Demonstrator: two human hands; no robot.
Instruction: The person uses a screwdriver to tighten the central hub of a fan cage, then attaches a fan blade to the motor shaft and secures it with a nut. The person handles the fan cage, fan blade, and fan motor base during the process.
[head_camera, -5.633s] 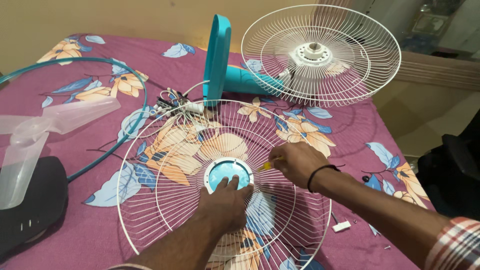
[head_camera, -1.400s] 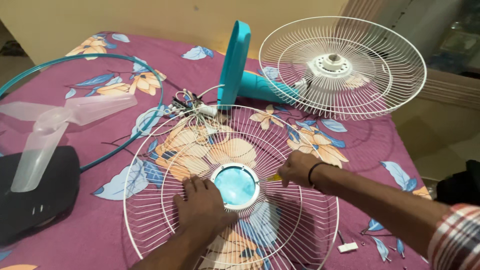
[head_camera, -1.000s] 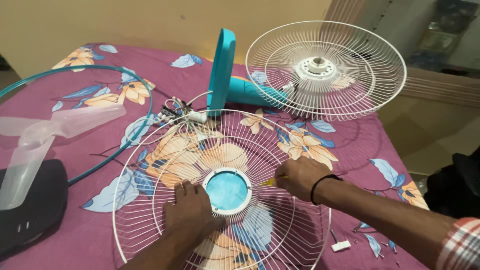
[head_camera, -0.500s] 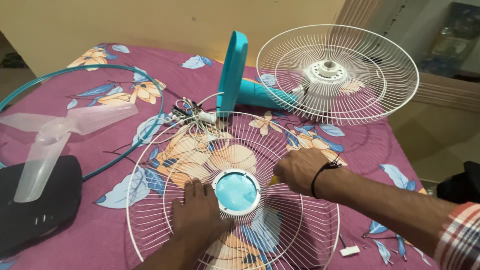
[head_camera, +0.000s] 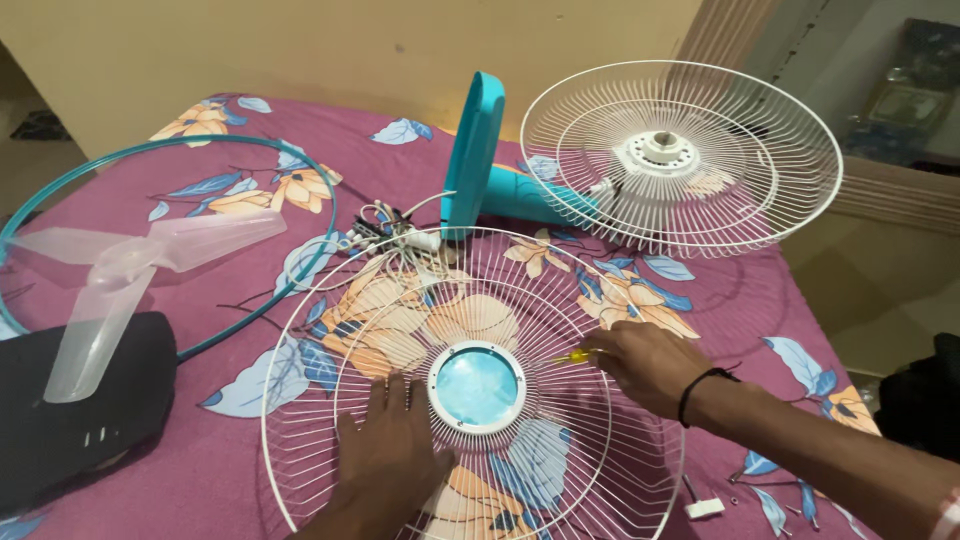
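Observation:
A white wire fan guard (head_camera: 330, 330) lies flat on the purple floral bedspread (head_camera: 180, 460), with a round white-rimmed blue hub (head_camera: 477, 386) at its centre. My left hand (head_camera: 392, 452) presses flat on the wires just left of the hub, fingers spread. To the right of the hub my right hand (head_camera: 647, 363) grips a small yellow-handled screwdriver (head_camera: 577, 355), whose tip points toward the hub's rim. A dark band circles my right wrist.
The teal fan base and neck (head_camera: 478, 160) lies behind, joined to the rear wire guard with motor (head_camera: 680, 155). A clear fan blade (head_camera: 130, 270) rests on a black object (head_camera: 70, 420) at left, by a teal ring (head_camera: 300, 170). Wires (head_camera: 385, 225) and small screws (head_camera: 705, 507) lie loose.
My right hand has slid down and to the right, drawing the screwdriver away from the hub rim. My left hand stays flat on the guard.

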